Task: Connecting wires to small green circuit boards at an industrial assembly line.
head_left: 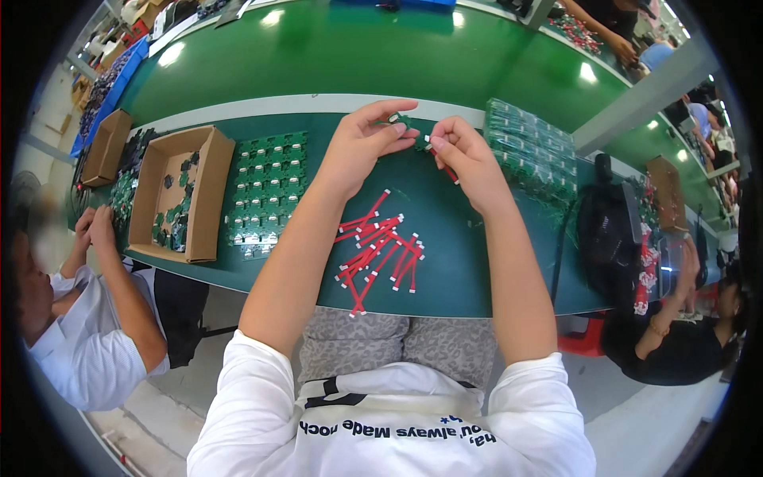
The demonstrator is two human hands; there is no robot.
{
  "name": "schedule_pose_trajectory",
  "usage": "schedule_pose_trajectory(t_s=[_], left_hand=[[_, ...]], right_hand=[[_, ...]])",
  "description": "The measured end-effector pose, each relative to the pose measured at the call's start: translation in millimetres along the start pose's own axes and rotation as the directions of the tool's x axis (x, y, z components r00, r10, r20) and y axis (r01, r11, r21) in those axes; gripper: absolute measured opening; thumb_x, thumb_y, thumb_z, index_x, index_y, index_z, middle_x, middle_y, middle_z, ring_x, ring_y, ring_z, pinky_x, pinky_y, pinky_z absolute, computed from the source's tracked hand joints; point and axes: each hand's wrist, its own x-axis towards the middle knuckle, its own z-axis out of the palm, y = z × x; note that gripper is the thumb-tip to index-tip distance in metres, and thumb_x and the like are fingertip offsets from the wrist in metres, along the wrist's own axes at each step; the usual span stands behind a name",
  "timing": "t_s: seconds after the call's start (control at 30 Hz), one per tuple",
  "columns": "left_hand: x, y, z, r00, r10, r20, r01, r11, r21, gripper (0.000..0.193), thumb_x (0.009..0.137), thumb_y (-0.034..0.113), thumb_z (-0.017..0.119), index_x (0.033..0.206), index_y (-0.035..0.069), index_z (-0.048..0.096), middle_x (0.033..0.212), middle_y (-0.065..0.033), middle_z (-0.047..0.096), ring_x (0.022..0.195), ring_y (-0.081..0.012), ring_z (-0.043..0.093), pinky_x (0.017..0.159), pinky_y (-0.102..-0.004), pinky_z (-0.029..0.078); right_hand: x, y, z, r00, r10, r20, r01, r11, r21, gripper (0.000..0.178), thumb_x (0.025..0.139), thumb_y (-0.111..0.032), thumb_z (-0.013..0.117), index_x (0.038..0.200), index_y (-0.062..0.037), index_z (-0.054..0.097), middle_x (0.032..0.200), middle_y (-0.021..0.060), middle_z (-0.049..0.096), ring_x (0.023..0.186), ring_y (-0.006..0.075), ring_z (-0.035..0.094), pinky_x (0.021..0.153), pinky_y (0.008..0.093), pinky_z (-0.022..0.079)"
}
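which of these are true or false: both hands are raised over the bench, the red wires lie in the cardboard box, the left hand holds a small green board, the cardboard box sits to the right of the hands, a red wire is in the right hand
1. Both hands are raised over the green workbench. True.
2. The red wires lie in the cardboard box. False: they lie loose on the bench, below the hands.
3. The left hand pinches a small green circuit board. True.
4. The cardboard box sits to the right of the hands. False: it is to their left, beside a panel of green boards.
5. The right hand holds a red wire. True: its white end shows at the fingertips.
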Motion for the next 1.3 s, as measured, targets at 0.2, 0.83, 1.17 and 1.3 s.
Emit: schedule_pose_trajectory(t_s=[0.2,0.83,1.17,1.3], left_hand=[[-5,1,-2,1.000,-0.024,-0.009,0.023,0.996,-0.089,0.037,0.083,-0.003,0.058,0.119,0.001,0.057,0.091,-0.0053,0.055,0.081,-0.0157,0.062,0.076,-0.0286,0.054],[-5,-3,-9,0.984,-0.112,0.135,0.109,0.994,0.026,0.030,0.085,0.002,0.060,0.114,-0.003,0.060,0.091,-0.0099,0.066,0.080,-0.0145,0.065,0.078,-0.0258,0.054],[-3,-1,-9,0.985,-0.138,0.102,0.134,0.990,0.053,0.022,0.081,0.004,0.065,0.102,-0.001,0.059,0.085,-0.0084,0.065,0.076,-0.0144,0.066,0.075,-0.0252,0.054],[-4,-2,-10,0.988,-0.115,0.100,0.109,0.992,0.063,0.021,0.081,0.004,0.066,0.101,-0.002,0.061,0.085,-0.0086,0.065,0.076,-0.0148,0.066,0.074,-0.0257,0.055]], right_hand=[[-1,-3,6,0.999,0.044,0.016,-0.045,0.999,0.009,0.005,0.091,-0.007,0.052,0.095,-0.0051,0.051,0.079,-0.0023,0.049,0.072,0.0053,0.044,0.063,0.0202,0.037],[-3,3,19,0.978,-0.192,-0.076,0.164,0.946,-0.278,0.004,0.091,-0.005,0.053,0.093,-0.0026,0.050,0.075,0.0000,0.049,0.069,0.0069,0.044,0.063,0.0216,0.038],[-7,-2,15,0.990,-0.123,-0.062,0.098,0.947,-0.305,0.006,0.091,-0.009,0.054,0.090,-0.0036,0.050,0.072,-0.0046,0.044,0.065,0.0031,0.038,0.056,0.0192,0.030],[-7,-3,15,0.992,-0.122,-0.034,0.105,0.942,-0.320,0.007,0.091,-0.009,0.054,0.089,-0.0035,0.050,0.071,-0.0044,0.044,0.065,0.0031,0.038,0.056,0.0194,0.030]])
